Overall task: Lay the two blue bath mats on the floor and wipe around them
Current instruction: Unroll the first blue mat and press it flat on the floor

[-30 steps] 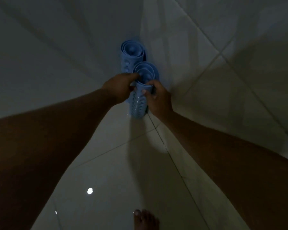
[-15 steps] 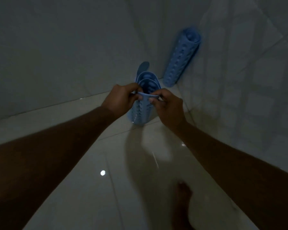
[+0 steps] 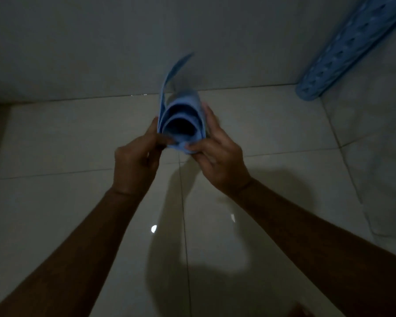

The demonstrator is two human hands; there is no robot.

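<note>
A rolled blue bath mat (image 3: 181,117) is held above the tiled floor, its open end facing me and its outer flap peeling up and away. My left hand (image 3: 137,159) pinches the roll's left edge. My right hand (image 3: 215,154) grips its right side, thumb on the near rim. The second blue mat (image 3: 350,51), rolled and dotted with holes, leans against the right wall at the upper right, its foot on the floor.
Glossy pale floor tiles (image 3: 78,213) spread below, with a light reflection (image 3: 154,228). A dark wall (image 3: 101,42) closes the far side and a tiled wall (image 3: 375,156) the right. The room is dim.
Both hands lifted one rolled mat away from the corner and toward me. Its outer flap has come loose and the roll has opened wider. The other mat stayed leaning on the wall.
</note>
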